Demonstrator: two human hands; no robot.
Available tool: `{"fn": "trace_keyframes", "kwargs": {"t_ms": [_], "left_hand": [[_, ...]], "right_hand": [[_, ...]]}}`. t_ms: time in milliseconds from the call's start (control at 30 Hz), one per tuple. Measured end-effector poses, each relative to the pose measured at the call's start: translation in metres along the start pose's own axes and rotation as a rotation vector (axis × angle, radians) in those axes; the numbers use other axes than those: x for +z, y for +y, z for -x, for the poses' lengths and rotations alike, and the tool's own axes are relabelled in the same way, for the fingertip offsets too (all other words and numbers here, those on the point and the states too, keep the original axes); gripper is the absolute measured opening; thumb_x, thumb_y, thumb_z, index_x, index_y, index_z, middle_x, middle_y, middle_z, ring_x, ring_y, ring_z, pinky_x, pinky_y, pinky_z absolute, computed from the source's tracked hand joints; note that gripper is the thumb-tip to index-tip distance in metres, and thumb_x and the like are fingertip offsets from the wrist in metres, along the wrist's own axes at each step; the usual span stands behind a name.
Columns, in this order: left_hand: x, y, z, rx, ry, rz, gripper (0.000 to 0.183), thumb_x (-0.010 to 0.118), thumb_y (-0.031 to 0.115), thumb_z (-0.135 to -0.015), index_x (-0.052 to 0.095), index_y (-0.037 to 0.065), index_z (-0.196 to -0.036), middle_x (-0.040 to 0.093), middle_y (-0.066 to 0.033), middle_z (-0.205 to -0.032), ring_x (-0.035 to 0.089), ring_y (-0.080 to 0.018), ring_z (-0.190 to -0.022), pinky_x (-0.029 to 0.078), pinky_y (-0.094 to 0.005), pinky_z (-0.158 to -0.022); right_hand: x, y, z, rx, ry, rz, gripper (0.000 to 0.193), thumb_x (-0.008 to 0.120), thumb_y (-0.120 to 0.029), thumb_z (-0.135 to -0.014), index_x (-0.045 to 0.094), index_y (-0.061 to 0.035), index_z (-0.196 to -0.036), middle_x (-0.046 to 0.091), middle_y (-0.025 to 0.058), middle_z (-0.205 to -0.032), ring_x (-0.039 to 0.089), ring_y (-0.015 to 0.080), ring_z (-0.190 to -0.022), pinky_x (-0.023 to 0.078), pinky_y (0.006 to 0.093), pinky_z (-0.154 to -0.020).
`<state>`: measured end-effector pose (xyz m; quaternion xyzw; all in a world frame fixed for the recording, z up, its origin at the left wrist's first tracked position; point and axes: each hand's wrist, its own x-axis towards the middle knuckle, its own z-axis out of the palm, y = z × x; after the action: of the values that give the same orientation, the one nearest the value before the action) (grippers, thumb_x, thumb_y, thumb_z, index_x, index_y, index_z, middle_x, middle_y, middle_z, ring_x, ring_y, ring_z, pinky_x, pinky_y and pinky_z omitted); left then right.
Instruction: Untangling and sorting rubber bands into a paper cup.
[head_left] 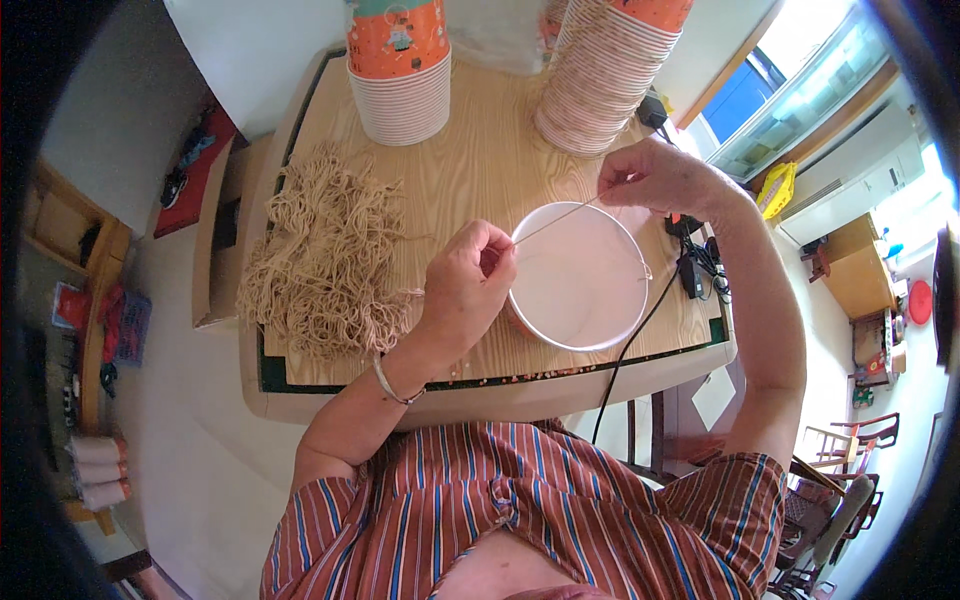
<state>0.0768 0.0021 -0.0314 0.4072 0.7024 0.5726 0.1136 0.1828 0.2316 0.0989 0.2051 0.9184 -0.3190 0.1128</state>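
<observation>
1. Your left hand [465,285] is pinching 1 end of a thin cord [556,219], fingers pressed together.
2. The cord is stretching taut over the white paper bowl [578,335] (kept central for reach).
3. Your right hand [655,178] is pinching the far end.
4. Cord bundles [325,260] are lying left; 2 cup stacks [600,80] are standing beyond.

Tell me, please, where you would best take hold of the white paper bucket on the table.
Probably at the near rim of the white paper bucket: it stands upright and open-topped, the string between both hands crosses its far side, and the cup stacks crowd behind.
</observation>
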Motion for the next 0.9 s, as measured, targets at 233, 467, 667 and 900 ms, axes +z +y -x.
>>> {"fn": "trace_keyframes", "kwargs": {"t_ms": [233,467,667,900], "left_hand": [[0.001,-0.001,-0.006,0.011,-0.026,0.026,0.010,0.066,0.009,-0.087,0.059,0.001,-0.087,0.065,-0.0091,-0.078,0.065,-0.0172,-0.069,0.053,-0.0314,-0.065],[0.002,-0.022,-0.004,-0.142,-0.095,0.320,0.012,0.063,0.010,-0.092,0.057,0.001,-0.090,0.063,-0.0037,-0.076,0.061,-0.0090,-0.068,0.052,-0.0272,-0.061],[-0.004,-0.026,-0.008,-0.363,-0.180,0.504,0.010,0.059,0.010,-0.094,0.055,0.001,-0.094,0.059,-0.0015,-0.079,0.057,-0.0064,-0.069,0.052,-0.0221,-0.057],[-0.005,-0.025,-0.008,-0.218,-0.069,0.387,0.014,0.058,0.011,-0.096,0.058,0.002,-0.107,0.059,-0.0001,-0.084,0.055,-0.0061,-0.070,0.051,-0.0224,-0.058]], "right_hand": [[0.010,0.029,-0.023,0.079,0.114,-0.383,0.015,0.067,-0.021,-0.091,0.074,-0.0071,-0.089,0.052,-0.0042,-0.059,0.041,0.0027,-0.047,0.029,0.0193,-0.041],[0.043,0.059,-0.061,0.083,-0.003,-0.287,0.013,0.067,-0.023,-0.091,0.075,-0.0121,-0.090,0.054,-0.0061,-0.060,0.044,0.0010,-0.050,0.031,0.0184,-0.041],[0.065,0.087,-0.066,0.110,-0.034,-0.205,0.015,0.065,-0.018,-0.091,0.074,-0.0073,-0.096,0.066,-0.0022,-0.074,0.058,0.0054,-0.064,0.049,0.0240,-0.054],[0.058,0.119,-0.023,0.014,-0.011,-0.599,0.029,0.067,-0.016,-0.091,0.065,-0.0052,-0.117,0.064,-0.0028,-0.086,0.056,0.0056,-0.069,0.047,0.0216,-0.060]]}}
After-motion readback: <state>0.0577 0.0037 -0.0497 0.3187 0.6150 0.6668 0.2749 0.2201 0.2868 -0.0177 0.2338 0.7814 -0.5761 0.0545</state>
